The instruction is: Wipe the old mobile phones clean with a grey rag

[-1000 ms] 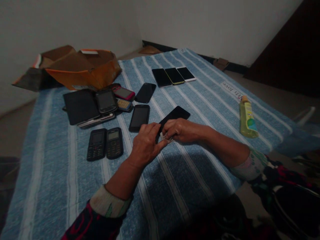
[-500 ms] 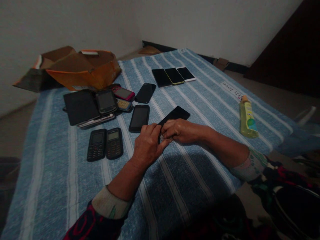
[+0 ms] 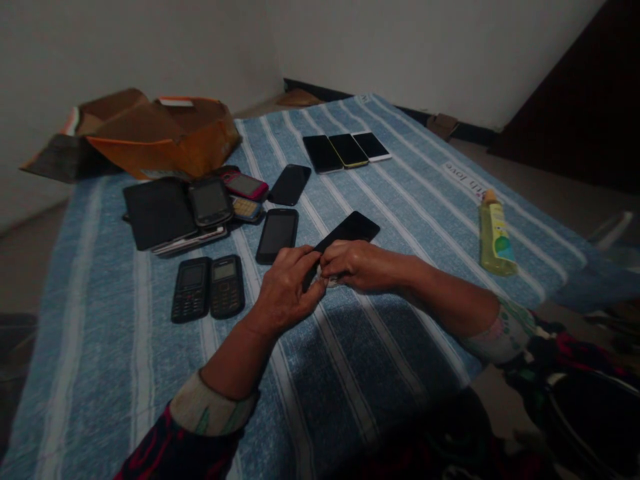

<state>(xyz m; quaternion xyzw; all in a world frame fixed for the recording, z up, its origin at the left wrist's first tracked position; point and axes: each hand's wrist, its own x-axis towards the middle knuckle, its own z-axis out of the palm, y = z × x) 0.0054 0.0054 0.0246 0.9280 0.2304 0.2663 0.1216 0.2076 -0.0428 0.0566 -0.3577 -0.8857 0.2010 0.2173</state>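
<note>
Fingers (image 3: 302, 259) of L hand (image 3: 281, 293) shifted left — more pale wad (image 3: 334, 280) vis.

The left hand (image 3: 287, 290) and right hand (image 3: 361, 265) hide the near end of the phone (image 3: 355, 227) and part of a pale scrap (image 3: 332, 280); right of the phone, the label (image 3: 501, 230) on the bottle (image 3: 489, 259) is unreadably small.

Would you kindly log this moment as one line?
left hand: on black phone | right hand: holding pale cloth by phone | bottle: right of hands
</note>
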